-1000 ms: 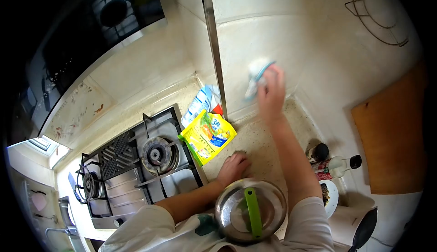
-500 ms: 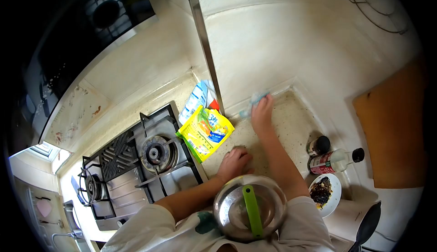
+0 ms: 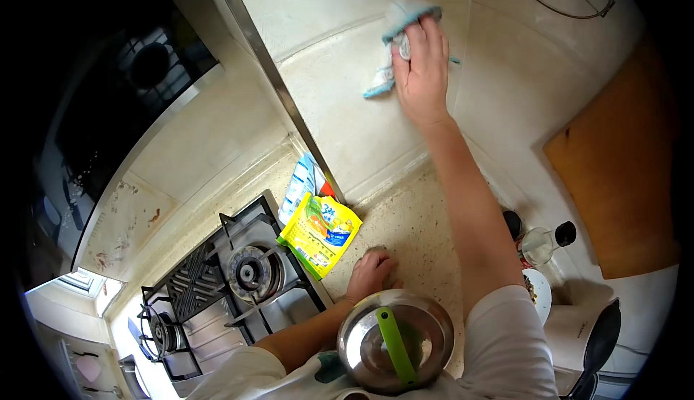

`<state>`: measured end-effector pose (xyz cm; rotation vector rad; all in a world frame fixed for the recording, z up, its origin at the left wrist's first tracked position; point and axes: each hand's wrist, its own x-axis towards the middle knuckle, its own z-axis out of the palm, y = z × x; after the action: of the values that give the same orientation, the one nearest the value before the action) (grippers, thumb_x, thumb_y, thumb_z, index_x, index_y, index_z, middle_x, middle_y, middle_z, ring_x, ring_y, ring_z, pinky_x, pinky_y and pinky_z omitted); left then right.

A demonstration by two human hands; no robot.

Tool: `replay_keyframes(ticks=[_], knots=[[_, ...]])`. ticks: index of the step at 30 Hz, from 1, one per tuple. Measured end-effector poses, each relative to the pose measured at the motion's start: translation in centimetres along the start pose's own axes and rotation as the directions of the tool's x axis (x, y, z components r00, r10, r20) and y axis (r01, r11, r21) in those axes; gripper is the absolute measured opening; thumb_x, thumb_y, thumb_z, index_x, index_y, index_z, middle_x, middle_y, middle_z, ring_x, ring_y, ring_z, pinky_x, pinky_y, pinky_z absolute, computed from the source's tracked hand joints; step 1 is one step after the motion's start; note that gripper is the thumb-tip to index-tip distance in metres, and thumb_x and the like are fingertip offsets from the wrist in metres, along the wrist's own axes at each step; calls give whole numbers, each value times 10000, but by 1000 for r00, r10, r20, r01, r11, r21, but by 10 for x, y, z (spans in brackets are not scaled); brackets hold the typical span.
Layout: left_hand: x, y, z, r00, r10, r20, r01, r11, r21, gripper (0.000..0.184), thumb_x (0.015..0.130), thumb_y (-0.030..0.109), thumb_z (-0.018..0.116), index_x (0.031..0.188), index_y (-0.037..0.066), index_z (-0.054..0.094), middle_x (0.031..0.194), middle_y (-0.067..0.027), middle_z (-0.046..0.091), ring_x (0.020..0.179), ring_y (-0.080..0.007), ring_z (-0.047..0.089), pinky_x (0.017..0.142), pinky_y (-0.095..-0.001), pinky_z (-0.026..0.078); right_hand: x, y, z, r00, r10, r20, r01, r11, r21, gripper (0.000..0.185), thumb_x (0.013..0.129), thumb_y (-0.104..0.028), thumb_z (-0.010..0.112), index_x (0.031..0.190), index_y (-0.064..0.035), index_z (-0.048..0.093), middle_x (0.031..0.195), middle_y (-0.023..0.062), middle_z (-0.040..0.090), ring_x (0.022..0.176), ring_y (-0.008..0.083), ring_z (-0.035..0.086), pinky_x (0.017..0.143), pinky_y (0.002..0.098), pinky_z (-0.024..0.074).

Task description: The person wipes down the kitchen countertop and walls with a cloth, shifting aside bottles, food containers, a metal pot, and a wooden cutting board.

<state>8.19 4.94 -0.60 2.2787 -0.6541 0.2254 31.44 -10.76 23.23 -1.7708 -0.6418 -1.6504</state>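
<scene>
While the left hand (image 3: 370, 273) is leaning on the table (image 3: 416, 230), fingers loosely curled and seemingly empty, the right hand (image 3: 424, 85) is pressing a cloth (image 3: 406, 15) to the wall (image 3: 347, 111) with bent fingers, wiping apparently unfinished.

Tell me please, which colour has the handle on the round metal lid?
The handle is bright green, seen best in the head view.

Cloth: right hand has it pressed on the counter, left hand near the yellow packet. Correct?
Not the counter: head view shows the right hand holding the cloth against the wall. Left hand is near the yellow packet.
</scene>
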Motion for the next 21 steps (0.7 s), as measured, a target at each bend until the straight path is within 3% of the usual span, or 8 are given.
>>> replay_keyframes(ticks=[2, 4, 6, 13, 16, 19, 21], knots=[[1, 1, 0, 1000, -2, -5, 2, 1000, 5, 452, 650, 250, 761, 1040, 80, 608, 1058, -106, 521, 1030, -312, 507, 860, -421, 434, -30, 2, 4, 999, 39, 24, -37, 997, -74, 383, 793, -73, 643, 1151, 7, 532, 1250, 283, 451, 1163, 428, 444, 977, 485, 372], [0, 3, -1, 1000, -10, -11, 10, 1000, 3, 451, 652, 252, 759, 1042, 81, 609, 1061, -106, 521, 1033, -312, 506, 863, -423, 433, -72, 3, 10, 951, 309, -8, -306, 936, -172, 377, 814, -51, 610, 1168, 33, 508, 1283, 288, 421, 1183, 441, 419, 992, 496, 355], [0, 3, -1, 1000, -12, -9, 12, 1000, 4, 450, 655, 253, 758, 1044, 81, 610, 1064, -106, 522, 1036, -312, 505, 865, -425, 431, -120, 6, 4, 901, 425, 82, -394, 884, -250, 392, 832, -47, 587, 1193, 59, 476, 1290, 295, 402, 1194, 455, 399, 1004, 505, 339], [0, -6, 4, 1000, -15, 27, 15, 1000, 24, 465, 662, 292, 765, 1049, 81, 617, 1072, -106, 522, 1054, -310, 501, 877, -418, 423, -237, 17, -27, 710, 629, 317, -563, 777, -281, 424, 830, -40, 593, 1206, 82, 440, 1248, 295, 416, 1122, 456, 434, 960, 497, 375], [-3, -7, 6, 1000, -7, 29, 6, 1000, 24, 465, 666, 300, 767, 1048, 81, 621, 1073, -105, 522, 1058, -310, 497, 880, -415, 420, -213, 19, -24, 675, 689, 264, -658, 724, -207, 400, 827, -27, 574, 1194, 75, 452, 1260, 282, 418, 1115, 454, 441, 969, 494, 373], [1, -6, 4, 1000, 23, 6, -23, 1000, 18, 459, 668, 297, 767, 1046, 80, 622, 1068, -105, 522, 1049, -309, 498, 875, -412, 421, -128, 12, -26, 690, 679, 251, -668, 731, -141, 354, 812, -5, 550, 1152, 59, 477, 1236, 275, 438, 1120, 451, 442, 979, 489, 370], [-1, -1, 1, 1000, 17, 16, -17, 1000, 11, 456, 668, 292, 766, 1044, 80, 622, 1063, -106, 522, 1040, -308, 500, 869, -411, 422, -92, 26, -13, 925, 379, 14, -366, 902, -229, 301, 799, 8, 530, 1095, 48, 493, 1224, 274, 460, 1152, 441, 434, 997, 474, 371]])
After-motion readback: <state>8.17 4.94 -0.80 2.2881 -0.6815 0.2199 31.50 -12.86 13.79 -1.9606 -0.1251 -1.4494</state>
